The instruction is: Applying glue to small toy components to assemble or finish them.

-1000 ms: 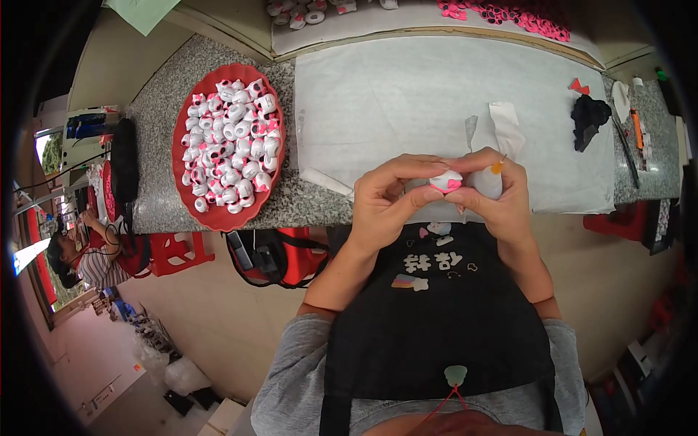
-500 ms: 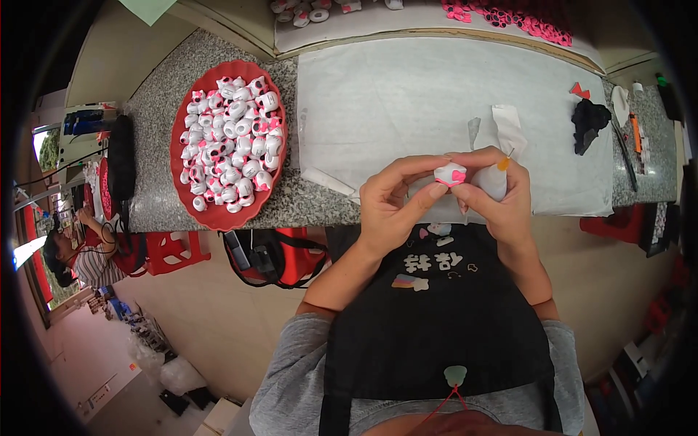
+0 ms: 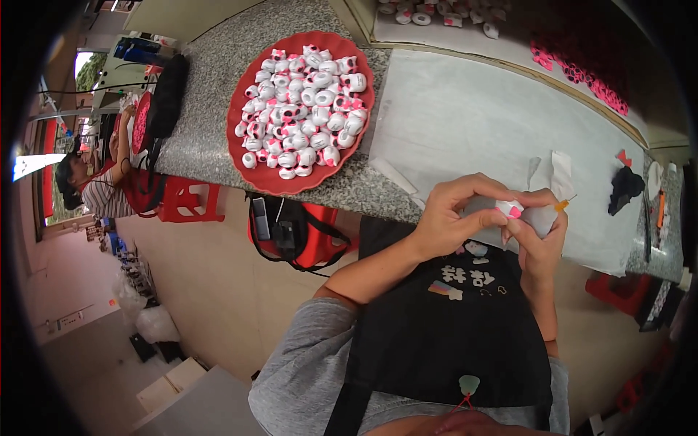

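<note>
A small white figurine with pink trim is pinched between the fingertips of both my hands, above the front edge of the paper sheet. My left hand is closed on it from the left, thumb below and forefinger above. My right hand steadies the figurine with thumb and forefinger. Tucked in that same hand is a whitish squeeze bottle with an orange needle tip, the thin needle pointing up and to the right. Fingers hide part of the bottle and the figurine's underside.
A red scalloped tray heaped with similar figurines sits on the granite counter to the left. White paper covers the work area. A black cloth and an orange-handled tool lie right. Pink pieces fill the shelf. Another person sits far left.
The view has swung left, so the tray and counter appear farther right. Both hands still hold the figurine, which is now tilted differently. The bottle stays in my right hand.
</note>
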The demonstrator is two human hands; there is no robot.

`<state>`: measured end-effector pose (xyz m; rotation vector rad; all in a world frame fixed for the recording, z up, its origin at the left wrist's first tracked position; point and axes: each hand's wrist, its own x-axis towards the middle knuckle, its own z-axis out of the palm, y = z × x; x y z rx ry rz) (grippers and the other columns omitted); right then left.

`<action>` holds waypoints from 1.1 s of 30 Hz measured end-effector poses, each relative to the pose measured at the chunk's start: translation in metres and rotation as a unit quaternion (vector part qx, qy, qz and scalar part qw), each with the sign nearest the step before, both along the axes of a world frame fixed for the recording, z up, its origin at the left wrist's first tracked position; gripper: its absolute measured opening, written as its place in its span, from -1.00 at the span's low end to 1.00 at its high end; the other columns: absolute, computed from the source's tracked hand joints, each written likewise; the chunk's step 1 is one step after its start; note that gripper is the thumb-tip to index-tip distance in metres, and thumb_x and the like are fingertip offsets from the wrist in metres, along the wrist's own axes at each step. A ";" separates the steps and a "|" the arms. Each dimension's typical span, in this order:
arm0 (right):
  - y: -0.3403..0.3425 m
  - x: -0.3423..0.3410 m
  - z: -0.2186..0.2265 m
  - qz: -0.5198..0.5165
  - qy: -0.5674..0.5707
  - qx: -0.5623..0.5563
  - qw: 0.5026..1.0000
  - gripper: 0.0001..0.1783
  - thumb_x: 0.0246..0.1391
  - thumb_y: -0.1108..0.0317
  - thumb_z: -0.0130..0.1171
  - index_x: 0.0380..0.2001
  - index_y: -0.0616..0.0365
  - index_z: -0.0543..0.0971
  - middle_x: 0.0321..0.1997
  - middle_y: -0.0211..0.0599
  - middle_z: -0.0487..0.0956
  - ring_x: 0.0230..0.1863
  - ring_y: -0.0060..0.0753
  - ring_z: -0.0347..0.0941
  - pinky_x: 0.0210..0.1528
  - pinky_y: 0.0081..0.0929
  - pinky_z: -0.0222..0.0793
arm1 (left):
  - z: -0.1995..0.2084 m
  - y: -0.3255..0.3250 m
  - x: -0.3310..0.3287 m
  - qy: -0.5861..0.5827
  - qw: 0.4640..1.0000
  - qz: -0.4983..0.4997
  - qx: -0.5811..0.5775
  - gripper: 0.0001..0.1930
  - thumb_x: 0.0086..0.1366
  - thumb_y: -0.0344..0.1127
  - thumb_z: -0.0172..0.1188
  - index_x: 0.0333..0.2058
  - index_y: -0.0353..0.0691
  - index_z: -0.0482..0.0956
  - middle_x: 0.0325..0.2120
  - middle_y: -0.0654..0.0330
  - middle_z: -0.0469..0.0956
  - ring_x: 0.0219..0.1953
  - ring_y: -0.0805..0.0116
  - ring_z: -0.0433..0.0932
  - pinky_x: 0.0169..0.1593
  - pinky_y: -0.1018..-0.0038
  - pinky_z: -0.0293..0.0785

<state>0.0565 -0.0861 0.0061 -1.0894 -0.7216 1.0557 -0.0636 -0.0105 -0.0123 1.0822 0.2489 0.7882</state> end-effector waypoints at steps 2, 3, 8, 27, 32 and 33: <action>0.004 0.000 -0.001 0.006 0.008 -0.019 1.000 -0.73 -0.30 0.59 0.07 -0.38 0.30 0.39 -0.62 -0.34 0.40 -0.67 -0.65 0.27 -0.67 -0.76 0.15 | 0.001 0.003 -0.002 0.006 1.000 -0.004 -0.010 -0.77 -0.05 -0.58 0.08 -0.33 -0.38 0.37 -0.34 0.05 0.38 -0.27 0.36 0.38 -0.17 0.48 0.27; 0.005 0.001 -0.001 0.007 0.015 -0.042 0.999 -0.71 -0.29 0.59 0.07 -0.35 0.30 0.39 -0.61 -0.33 0.40 -0.66 -0.66 0.26 -0.68 -0.76 0.14 | 0.000 0.005 -0.003 0.015 1.000 0.014 0.013 -0.77 -0.06 -0.59 0.08 -0.34 -0.38 0.37 -0.35 0.05 0.38 -0.28 0.36 0.37 -0.19 0.49 0.29; 0.019 0.008 0.007 0.031 -0.040 -0.045 0.998 -0.54 -0.32 0.57 0.04 -0.19 0.27 0.32 -0.54 -0.32 0.39 -0.63 -0.66 0.22 -0.66 -0.76 0.13 | 0.008 0.037 -0.034 0.082 0.942 0.274 0.175 -0.77 -0.13 -0.62 0.11 -0.40 -0.28 0.40 -0.40 0.18 0.35 -0.29 0.42 0.33 -0.21 0.57 0.25; -0.026 0.061 -0.003 -0.103 -0.105 0.008 0.989 -0.57 -0.16 0.51 -0.12 -0.11 0.30 0.22 -0.20 -0.24 0.27 -0.29 -0.45 0.26 -0.47 -0.55 0.31 | -0.007 0.177 0.109 0.325 0.571 0.229 0.718 -0.78 -0.10 -0.46 -0.07 -0.44 -0.09 0.49 -0.45 0.22 0.44 -0.38 0.28 0.40 -0.29 0.41 0.27; -0.027 0.058 0.003 -0.153 -0.044 0.021 0.987 -0.59 -0.19 0.52 -0.06 -0.15 0.28 0.25 -0.19 -0.24 0.24 -0.32 -0.45 0.26 -0.52 -0.56 0.29 | 0.028 0.117 0.088 0.234 0.826 0.215 0.466 -0.79 -0.01 -0.49 0.02 -0.32 -0.20 0.44 -0.42 0.19 0.45 -0.45 0.41 0.40 -0.32 0.59 0.30; -0.026 0.062 0.000 -0.144 -0.023 0.078 0.986 -0.64 -0.20 0.52 -0.03 -0.22 0.26 0.26 -0.21 -0.26 0.23 -0.33 -0.49 0.25 -0.50 -0.60 0.27 | 0.033 0.102 0.075 0.241 0.876 0.164 0.384 -0.80 0.01 -0.49 0.03 -0.31 -0.25 0.42 -0.40 0.18 0.44 -0.45 0.47 0.40 -0.33 0.61 0.31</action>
